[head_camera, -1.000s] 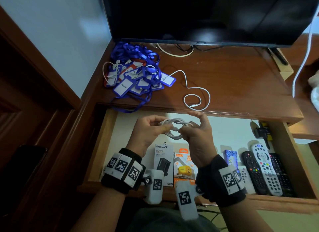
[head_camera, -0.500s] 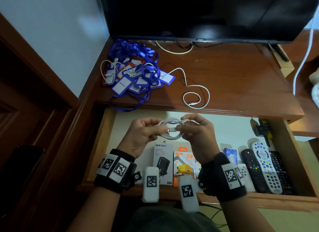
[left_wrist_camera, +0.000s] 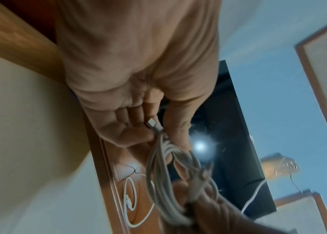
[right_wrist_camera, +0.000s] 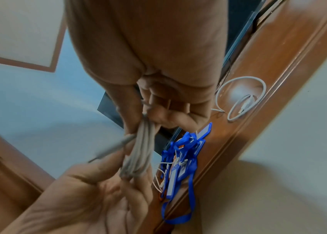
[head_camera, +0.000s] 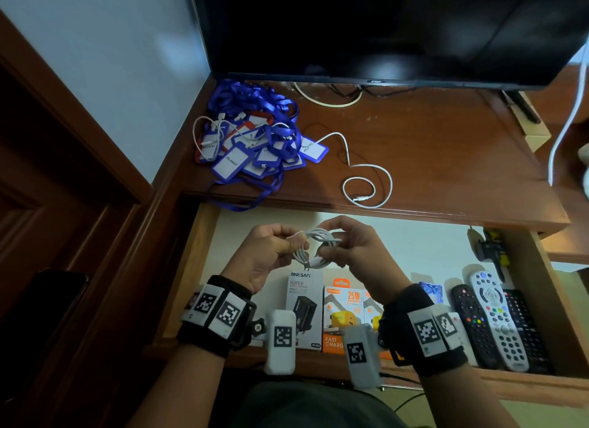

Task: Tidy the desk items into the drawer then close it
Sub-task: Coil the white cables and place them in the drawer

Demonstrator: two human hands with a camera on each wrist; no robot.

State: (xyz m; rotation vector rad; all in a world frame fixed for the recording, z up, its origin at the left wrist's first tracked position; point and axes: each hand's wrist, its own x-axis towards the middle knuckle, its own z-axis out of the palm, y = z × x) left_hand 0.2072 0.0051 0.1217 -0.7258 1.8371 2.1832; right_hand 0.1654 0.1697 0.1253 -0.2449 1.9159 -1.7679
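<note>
While both hands hold it at the frame's centre, the coiled white charging cable hangs above the open wooden drawer, left hand pinching one side, right hand the other. This looks like the bundling step. Next, lowering the coil into the drawer calls for keeping its loops together.

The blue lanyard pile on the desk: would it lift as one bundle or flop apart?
The lanyard pile is probably floppy: loose straps trail over the desk edge. Tangled straps may lift together, badges dangling. A thin white cord threaded through could snag.
</note>
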